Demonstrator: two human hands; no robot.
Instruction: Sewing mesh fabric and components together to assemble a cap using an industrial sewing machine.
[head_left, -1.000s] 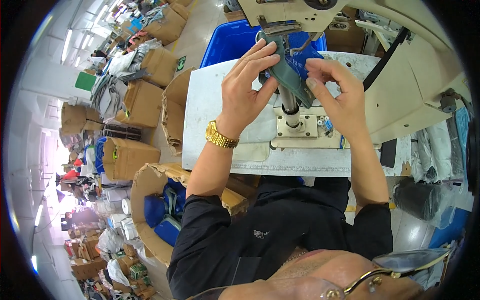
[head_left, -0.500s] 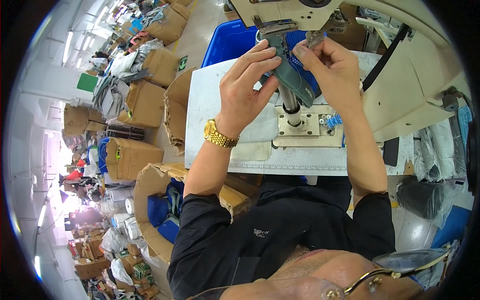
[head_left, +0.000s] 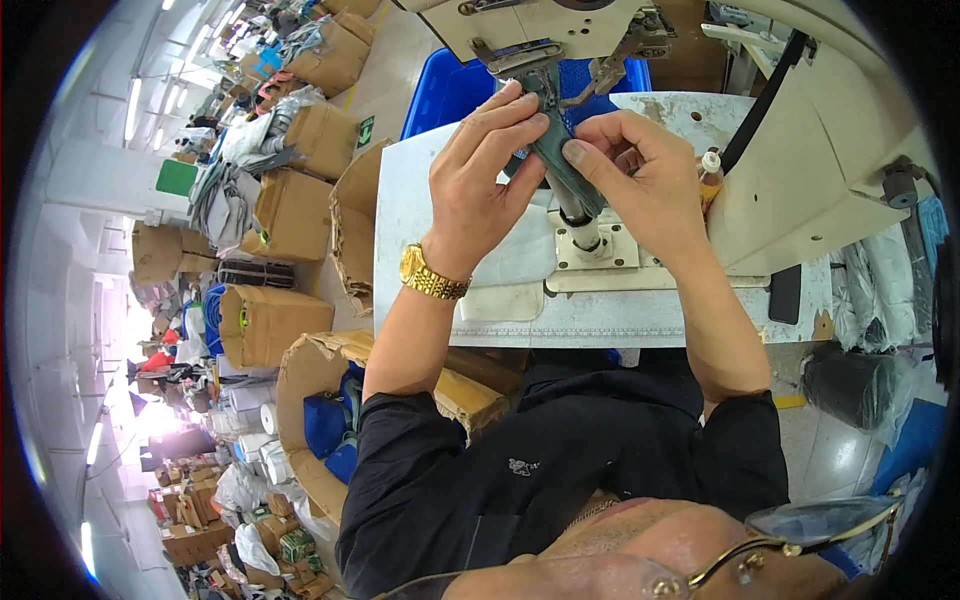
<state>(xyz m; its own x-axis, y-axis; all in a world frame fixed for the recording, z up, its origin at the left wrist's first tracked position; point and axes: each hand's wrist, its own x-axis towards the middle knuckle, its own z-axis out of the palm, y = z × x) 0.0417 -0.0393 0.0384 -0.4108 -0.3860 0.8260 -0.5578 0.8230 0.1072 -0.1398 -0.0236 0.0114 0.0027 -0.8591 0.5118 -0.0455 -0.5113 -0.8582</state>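
A dark green fabric piece point(head_left: 563, 165) lies over the top of the metal post point(head_left: 582, 232) of a sewing machine point(head_left: 545, 35), under its needle area. On its left side, my left hand point(head_left: 485, 175) holds it with the fingers along the top and the thumb lower down. My right hand point(head_left: 640, 180) grips its right edge, thumb pressed on the fabric and fingers curled behind. The fingertips of my left hand are close to the presser foot. What lies beneath the fabric is mostly hidden.
A blue plastic bin point(head_left: 428, 95) stands behind the white worktable point(head_left: 410, 230). A small bottle point(head_left: 710, 180) and a black phone-like slab point(head_left: 785, 295) are at the right. An open cardboard box point(head_left: 305, 445) with blue pieces sits at the left.
My right hand has come down from beside the needle area onto the fabric's right edge. My left hand stays on the fabric, which now looks more folded.
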